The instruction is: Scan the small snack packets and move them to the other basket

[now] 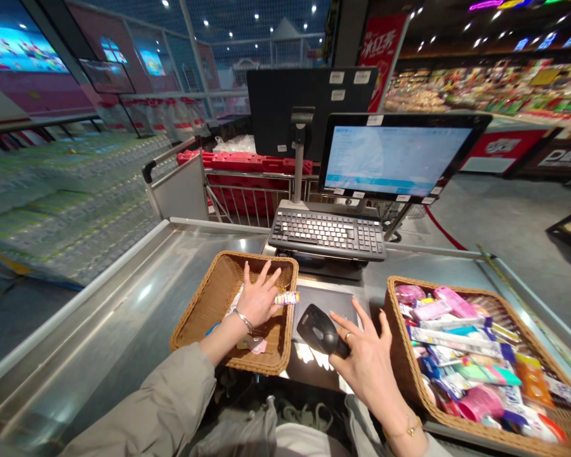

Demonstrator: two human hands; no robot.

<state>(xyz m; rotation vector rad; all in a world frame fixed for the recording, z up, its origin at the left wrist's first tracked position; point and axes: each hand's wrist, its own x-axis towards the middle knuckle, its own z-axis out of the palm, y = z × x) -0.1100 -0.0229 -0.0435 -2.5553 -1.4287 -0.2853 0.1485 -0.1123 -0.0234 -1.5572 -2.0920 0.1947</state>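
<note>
My left hand (258, 299) is over the left wicker basket (189, 312), three fingers stretched out. Beside its thumb, a small colourful wrapped roll (288, 298) is pinched and sticks out over the basket's right rim. Beneath that hand lie a few small packets, among them a pink one (257, 344); the hand hides part of them. My right hand (365, 352) holds a black barcode scanner (315, 327) by its handle end between thumb and index finger, its other fingers spread. The scanner's head points left, toward the basket, above a flat grey plate (324, 303) in the counter.
To the right, a second wicker basket (393, 330) is heaped with small packaged goods. A keyboard (328, 231) and a lit monitor (394, 157) stand at the counter's far side, with a shopping cart (240, 197) behind. The metal counter (137, 298) has raised edges.
</note>
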